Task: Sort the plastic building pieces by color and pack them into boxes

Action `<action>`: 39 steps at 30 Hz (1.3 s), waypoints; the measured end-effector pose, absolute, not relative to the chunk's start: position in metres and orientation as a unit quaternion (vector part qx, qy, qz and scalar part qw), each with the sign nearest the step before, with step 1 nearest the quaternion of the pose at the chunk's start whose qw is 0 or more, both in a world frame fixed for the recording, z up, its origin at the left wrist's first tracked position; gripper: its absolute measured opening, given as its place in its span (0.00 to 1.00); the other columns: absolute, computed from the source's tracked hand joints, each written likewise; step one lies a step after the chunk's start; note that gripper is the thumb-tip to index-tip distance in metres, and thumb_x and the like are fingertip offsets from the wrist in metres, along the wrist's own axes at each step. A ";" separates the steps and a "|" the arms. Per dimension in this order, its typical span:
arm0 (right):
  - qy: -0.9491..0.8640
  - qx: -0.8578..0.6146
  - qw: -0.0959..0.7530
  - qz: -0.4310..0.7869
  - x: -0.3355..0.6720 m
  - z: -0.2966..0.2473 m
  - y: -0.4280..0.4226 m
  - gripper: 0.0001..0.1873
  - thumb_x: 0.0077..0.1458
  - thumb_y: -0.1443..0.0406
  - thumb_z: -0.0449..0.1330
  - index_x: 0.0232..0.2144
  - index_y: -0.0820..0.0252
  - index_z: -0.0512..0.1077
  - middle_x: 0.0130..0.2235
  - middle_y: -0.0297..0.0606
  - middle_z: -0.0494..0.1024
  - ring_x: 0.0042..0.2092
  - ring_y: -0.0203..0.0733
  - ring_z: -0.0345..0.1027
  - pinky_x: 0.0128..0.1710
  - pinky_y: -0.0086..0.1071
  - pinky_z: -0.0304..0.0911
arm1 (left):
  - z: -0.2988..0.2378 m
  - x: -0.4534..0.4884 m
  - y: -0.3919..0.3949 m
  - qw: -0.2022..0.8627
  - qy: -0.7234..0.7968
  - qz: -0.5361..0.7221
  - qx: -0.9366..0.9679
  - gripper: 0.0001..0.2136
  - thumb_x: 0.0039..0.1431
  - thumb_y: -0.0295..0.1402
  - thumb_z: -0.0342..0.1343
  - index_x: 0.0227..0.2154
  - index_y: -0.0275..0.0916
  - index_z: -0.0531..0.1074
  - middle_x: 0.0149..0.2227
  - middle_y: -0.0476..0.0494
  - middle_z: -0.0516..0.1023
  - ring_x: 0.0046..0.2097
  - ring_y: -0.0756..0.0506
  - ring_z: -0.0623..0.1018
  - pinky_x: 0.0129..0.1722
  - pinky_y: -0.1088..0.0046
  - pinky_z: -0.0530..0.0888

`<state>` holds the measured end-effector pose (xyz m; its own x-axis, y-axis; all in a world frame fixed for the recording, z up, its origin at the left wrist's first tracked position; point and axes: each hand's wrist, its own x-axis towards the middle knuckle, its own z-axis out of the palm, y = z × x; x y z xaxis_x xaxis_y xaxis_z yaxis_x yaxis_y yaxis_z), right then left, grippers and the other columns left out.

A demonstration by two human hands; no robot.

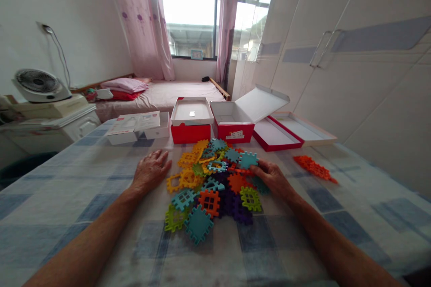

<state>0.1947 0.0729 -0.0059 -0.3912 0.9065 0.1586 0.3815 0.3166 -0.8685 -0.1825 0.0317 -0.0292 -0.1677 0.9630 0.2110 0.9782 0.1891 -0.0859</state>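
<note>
A heap of plastic interlocking tiles in yellow, orange, teal, green and purple lies in the middle of the table. My right hand is at the right side of the heap, its thumb and fingers closed on the edge of a teal tile. To the left of the heap, my left hand rests flat on the tablecloth with its fingers stretched out, holding nothing. Off to the right, apart from the heap, lies a group of orange tiles.
Along the table's far side stand a white box, a red box with a white tray on it, an open red box with its lid raised, and shallow box lids. A checked tablecloth covers the table. Behind is a bed.
</note>
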 end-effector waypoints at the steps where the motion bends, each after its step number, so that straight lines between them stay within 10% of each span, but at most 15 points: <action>1: -0.743 -0.422 0.334 0.397 0.193 -0.004 0.070 0.17 0.54 0.53 0.54 0.36 0.59 0.73 0.33 0.32 0.76 0.34 0.40 0.68 0.33 0.29 0.63 | -0.029 -0.182 0.032 0.109 -0.763 -0.034 -0.636 0.24 0.63 0.41 0.36 0.57 0.38 0.63 0.60 0.38 0.63 0.59 0.40 0.64 0.55 0.62 0.61; 8: -0.743 -0.437 0.326 0.388 0.189 -0.003 0.069 0.20 0.55 0.51 0.50 0.35 0.58 0.73 0.32 0.33 0.75 0.33 0.41 0.67 0.33 0.31 0.62 | -0.030 -0.184 0.032 0.111 -0.762 -0.036 -0.637 0.24 0.63 0.41 0.36 0.56 0.39 0.63 0.60 0.38 0.64 0.59 0.40 0.65 0.55 0.62 0.61; 18: -0.795 -0.499 0.343 0.032 0.191 -0.006 0.068 0.22 0.53 0.49 0.54 0.42 0.58 0.69 0.45 0.45 0.71 0.49 0.51 0.62 0.49 0.45 0.55 | -0.030 -0.183 0.032 0.105 -0.762 -0.048 -0.638 0.24 0.62 0.41 0.37 0.56 0.38 0.63 0.60 0.37 0.64 0.58 0.39 0.65 0.55 0.61 0.61; 25: -0.858 -0.460 0.213 0.086 0.180 -0.009 0.063 0.23 0.47 0.47 0.59 0.38 0.58 0.71 0.44 0.43 0.73 0.49 0.51 0.62 0.48 0.46 0.53 | -0.030 -0.182 0.032 0.106 -0.767 -0.047 -0.631 0.23 0.62 0.41 0.37 0.56 0.40 0.63 0.60 0.39 0.63 0.59 0.41 0.64 0.56 0.62 0.60; 39: -0.623 -0.419 0.432 0.499 0.189 0.008 0.071 0.17 0.45 0.55 0.63 0.32 0.59 0.65 0.30 0.34 0.74 0.32 0.37 0.69 0.33 0.30 0.65 | -0.033 -0.185 0.034 0.109 -0.763 -0.042 -0.636 0.23 0.62 0.42 0.37 0.56 0.39 0.63 0.60 0.39 0.63 0.59 0.41 0.64 0.55 0.63 0.61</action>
